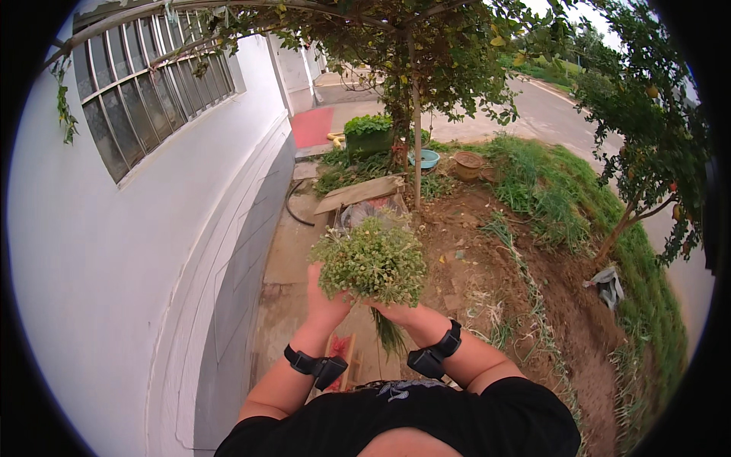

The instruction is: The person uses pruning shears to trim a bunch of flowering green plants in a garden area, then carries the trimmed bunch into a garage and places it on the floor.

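In front of my chest is a thick bunch of flower stalks [371, 263] with dense, small, pale green and whitish heads. Its green stems [390, 333] hang down below the heads, between my wrists. From the left, my left hand [327, 298] closes on the bunch, with its fingers largely hidden by the heads. My right hand [394, 311] grips the stems just under the heads; most of its fingers are covered too. Both wrists wear a black strap with a small black box.
A white wall [190, 198] with a barred window [145, 84] runs along the left. Ahead lie a wooden board [359, 193], a blue basin [425, 158] and a brown pot [467, 164]. A thin pole [416, 114] rises beside them. Dug soil and grass flank the right.
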{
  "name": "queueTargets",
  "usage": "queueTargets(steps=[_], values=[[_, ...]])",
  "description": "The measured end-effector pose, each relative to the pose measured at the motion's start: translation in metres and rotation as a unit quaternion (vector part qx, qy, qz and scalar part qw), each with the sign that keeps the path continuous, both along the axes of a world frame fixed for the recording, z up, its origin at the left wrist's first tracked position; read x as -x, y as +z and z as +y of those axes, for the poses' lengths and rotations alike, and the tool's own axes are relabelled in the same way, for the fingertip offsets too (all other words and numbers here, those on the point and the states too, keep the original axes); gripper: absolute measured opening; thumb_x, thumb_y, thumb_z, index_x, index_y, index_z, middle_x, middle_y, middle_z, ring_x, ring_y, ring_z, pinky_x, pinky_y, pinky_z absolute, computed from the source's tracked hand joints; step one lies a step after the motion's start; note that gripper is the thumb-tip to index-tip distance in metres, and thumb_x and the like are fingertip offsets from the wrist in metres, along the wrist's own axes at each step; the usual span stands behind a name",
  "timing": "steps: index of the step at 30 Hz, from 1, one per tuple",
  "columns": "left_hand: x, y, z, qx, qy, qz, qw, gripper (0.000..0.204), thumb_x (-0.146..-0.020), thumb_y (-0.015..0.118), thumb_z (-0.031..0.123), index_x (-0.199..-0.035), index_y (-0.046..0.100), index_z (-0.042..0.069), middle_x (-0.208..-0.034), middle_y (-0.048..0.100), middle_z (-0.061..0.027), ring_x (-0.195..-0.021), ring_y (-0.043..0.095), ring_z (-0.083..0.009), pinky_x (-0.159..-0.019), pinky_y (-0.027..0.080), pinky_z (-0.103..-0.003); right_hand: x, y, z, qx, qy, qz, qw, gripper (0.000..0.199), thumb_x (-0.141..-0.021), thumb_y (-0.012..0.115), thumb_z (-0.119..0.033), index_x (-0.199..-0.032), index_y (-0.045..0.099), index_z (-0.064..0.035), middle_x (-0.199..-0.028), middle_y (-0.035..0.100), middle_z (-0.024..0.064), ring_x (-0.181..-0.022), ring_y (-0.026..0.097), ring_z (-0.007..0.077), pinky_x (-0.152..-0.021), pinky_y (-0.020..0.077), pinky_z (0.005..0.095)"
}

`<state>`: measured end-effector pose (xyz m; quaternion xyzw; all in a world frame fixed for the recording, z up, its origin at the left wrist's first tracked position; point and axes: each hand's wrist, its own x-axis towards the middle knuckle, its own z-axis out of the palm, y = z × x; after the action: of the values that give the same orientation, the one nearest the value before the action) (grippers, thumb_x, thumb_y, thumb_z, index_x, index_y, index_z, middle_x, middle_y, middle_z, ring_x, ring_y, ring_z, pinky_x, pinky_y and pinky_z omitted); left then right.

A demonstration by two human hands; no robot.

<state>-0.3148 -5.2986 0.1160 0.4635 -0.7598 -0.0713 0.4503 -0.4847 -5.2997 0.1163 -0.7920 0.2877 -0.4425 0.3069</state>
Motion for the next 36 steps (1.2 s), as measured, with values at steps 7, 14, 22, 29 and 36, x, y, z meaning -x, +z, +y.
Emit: queueTargets(steps=[7,14,22,29,36], values=[[0.009,0.014,0.01,-0.052,0.011,-0.127,0.99,0.041,-0.077,0.062,0.029,-0.115,0.057,0.013,-0.113,0.06,-0.0094,-0.107,0.053,-0.027,-0.092,0.039,-0.041,-0.01,-0.002,0.0,-0.378,0.148,-0.248,0.879,0.042,-0.081,0.068,-0.018,-0.118,0.056,-0.0023,-0.115,0.059,0.0069,-0.104,0.053,0.0177,-0.093,0.0394,0.0316],[0.0,0.025,0.014,-0.093,-0.046,-0.101,0.989,0.054,-0.068,0.068,0.036,-0.111,0.054,0.008,-0.116,0.054,-0.0144,-0.109,0.048,-0.0371,-0.091,0.037,-0.046,-0.004,-0.005,-0.003,-0.403,0.159,-0.228,0.872,0.029,-0.085,0.062,-0.021,-0.107,0.062,-0.0023,-0.103,0.063,0.0064,-0.095,0.056,0.0157,-0.087,0.0417,0.0283],[0.004,0.036,0.023,0.025,-0.033,-0.206,0.978,0.057,-0.064,0.069,0.034,-0.112,0.054,0.007,-0.116,0.052,-0.0152,-0.117,0.038,-0.0365,-0.098,0.027,-0.048,-0.001,0.009,-0.011,-0.366,0.097,-0.101,0.92,0.029,-0.09,0.055,-0.026,-0.109,0.058,-0.0053,-0.089,0.063,0.0051,-0.088,0.058,0.0149,-0.077,0.0451,0.0302],[0.024,0.038,0.045,0.152,0.078,-0.069,0.983,0.046,-0.061,0.07,0.011,-0.103,0.054,0.0,-0.102,0.054,-0.0168,-0.095,0.048,-0.0367,-0.082,0.039,-0.045,-0.004,0.02,-0.006,-0.261,0.058,-0.099,0.958,0.032,-0.091,0.053,-0.027,-0.116,0.055,-0.0068,-0.098,0.062,0.0065,-0.095,0.056,0.0177,-0.083,0.0437,0.0333],[0.035,0.043,0.052,0.112,0.031,-0.055,0.992,0.046,-0.058,0.067,0.002,-0.102,0.052,-0.004,-0.096,0.054,-0.02,-0.082,0.052,-0.038,-0.07,0.044,-0.041,-0.015,0.007,-0.008,-0.189,0.065,-0.119,0.973,0.033,-0.091,0.052,-0.027,-0.117,0.054,-0.0072,-0.102,0.06,0.0066,-0.099,0.054,0.0187,-0.086,0.0422,0.0346]])
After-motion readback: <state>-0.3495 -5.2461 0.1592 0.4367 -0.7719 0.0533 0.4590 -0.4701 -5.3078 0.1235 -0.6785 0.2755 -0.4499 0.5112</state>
